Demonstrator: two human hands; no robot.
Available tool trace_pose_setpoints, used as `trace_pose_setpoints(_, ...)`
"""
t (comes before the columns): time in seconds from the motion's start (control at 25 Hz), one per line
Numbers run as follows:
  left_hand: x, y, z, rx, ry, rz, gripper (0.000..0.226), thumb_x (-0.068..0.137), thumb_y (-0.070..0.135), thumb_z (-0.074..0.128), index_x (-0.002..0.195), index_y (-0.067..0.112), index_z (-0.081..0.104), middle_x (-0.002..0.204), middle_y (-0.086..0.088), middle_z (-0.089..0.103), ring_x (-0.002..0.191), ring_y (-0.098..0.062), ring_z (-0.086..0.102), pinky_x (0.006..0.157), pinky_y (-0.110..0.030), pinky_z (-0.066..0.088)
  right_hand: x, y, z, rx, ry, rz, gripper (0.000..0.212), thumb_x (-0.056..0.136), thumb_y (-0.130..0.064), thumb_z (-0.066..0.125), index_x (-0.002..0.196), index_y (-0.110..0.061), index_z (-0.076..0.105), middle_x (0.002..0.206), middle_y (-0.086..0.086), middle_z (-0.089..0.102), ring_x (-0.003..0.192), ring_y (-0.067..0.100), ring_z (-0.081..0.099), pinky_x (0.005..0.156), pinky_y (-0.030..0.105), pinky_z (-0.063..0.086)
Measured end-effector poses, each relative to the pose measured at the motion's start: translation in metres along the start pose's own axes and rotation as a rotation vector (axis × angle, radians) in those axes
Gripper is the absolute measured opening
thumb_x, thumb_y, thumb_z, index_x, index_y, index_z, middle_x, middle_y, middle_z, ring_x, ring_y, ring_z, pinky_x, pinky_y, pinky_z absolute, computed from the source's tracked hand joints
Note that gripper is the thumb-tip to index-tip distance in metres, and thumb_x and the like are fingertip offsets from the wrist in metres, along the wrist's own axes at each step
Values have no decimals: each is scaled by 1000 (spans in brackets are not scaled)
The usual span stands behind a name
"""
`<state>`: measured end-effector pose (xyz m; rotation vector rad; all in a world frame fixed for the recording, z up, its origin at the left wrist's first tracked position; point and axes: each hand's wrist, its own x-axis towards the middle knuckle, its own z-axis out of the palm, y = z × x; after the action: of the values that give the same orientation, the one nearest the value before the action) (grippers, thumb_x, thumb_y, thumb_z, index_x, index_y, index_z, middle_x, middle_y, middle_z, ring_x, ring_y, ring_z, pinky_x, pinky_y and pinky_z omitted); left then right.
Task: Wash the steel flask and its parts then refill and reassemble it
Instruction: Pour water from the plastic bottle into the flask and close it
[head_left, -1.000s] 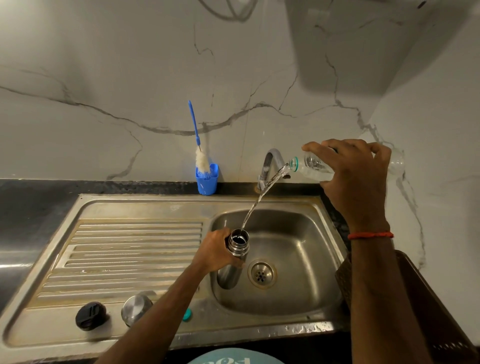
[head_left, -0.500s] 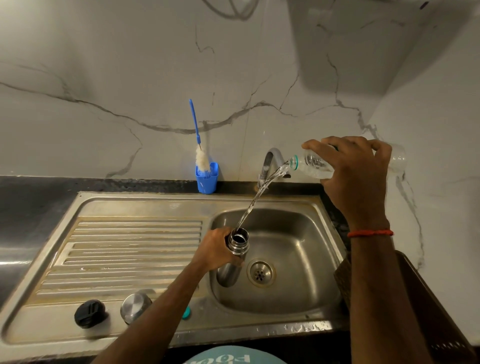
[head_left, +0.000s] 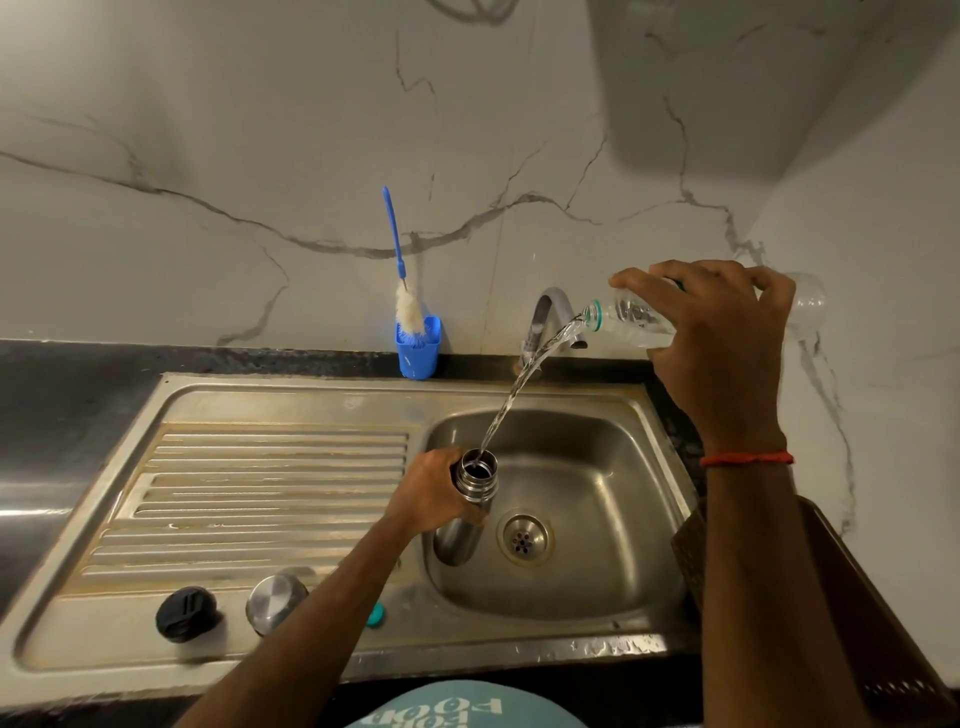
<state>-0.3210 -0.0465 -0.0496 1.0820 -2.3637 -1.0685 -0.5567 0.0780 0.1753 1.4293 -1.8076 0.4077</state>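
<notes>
Left hand (head_left: 431, 493): fingers curled round the neck of the tall brushed-steel flask (head_left: 460, 540), gripping it.
Flask: mouth uncapped and facing up, inside the stainless steel sink basin (head_left: 597, 597), at 9 o'clock of the round drain (head_left: 524, 535) (whether the base touches the basin floor, cannot tell).
Right hand (head_left: 722, 332): wrapped over the clear plastic bottle (head_left: 631, 317), gripping it; bottle tipped with its neck low, at 2 o'clock of the flask mouth.
Water stream (head_left: 514, 395): runs from the bottle neck into the flask mouth, passing in front of the grey tap (head_left: 545, 312).
Parts: black round stopper (head_left: 187, 613) and domed steel cap (head_left: 275, 603) side by side on the ribbed drainboard (head_left: 260, 493), at 8 o'clock of the flask; small teal cap (head_left: 375, 614) partly hidden by the left forearm.
Desk (head_left: 62, 415): dark stone, around the sink.
Back wall, 12 o'clock: blue-handled bottle brush (head_left: 395, 244) standing in a blue plastic holder (head_left: 418, 358).
</notes>
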Motion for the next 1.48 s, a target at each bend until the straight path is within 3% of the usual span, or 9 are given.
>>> trace_pose_setpoints(0.36, -2, -1, 0, -4, 7, -9, 68, 55, 26, 97, 117, 22, 69, 106, 8, 73, 97, -6, 65, 89, -24, 49, 0, -1, 0, 5, -13, 13, 62, 83, -10, 75, 135, -36, 55, 130, 0, 63, 124, 26, 52, 104, 50, 28)
trace_pose_setpoints(0.6, -3, -1, -3, -2, 9, -35, 67, 54, 26, 98, 115, 22, 70, 102, 10, 74, 93, -4, 65, 79, -12, 43, 1, -3, 0, 9, -2, 13, 60, 84, -10, 74, 135, -35, 56, 130, 1, 64, 123, 26, 52, 104, 50, 29)
trace_pose_setpoints(0.84, -3, -1, -4, -20, 38, -75, 68, 50, 25, 99, 111, 25, 71, 100, 10, 74, 93, -8, 67, 85, -25, 52, 1, -3, -2, 20, -4, 16, 62, 83, -8, 74, 135, -35, 56, 131, 1, 63, 125, 27, 52, 104, 51, 28)
trace_pose_setpoints(1.48, -3, -3, -2, 6, 6, -52, 67, 53, 25, 98, 114, 21, 70, 104, 8, 74, 97, -7, 66, 89, -26, 52, 3, -3, -3, -1, 23, 16, 57, 87, -10, 72, 135, -37, 56, 132, -1, 62, 127, 25, 49, 107, 48, 26)
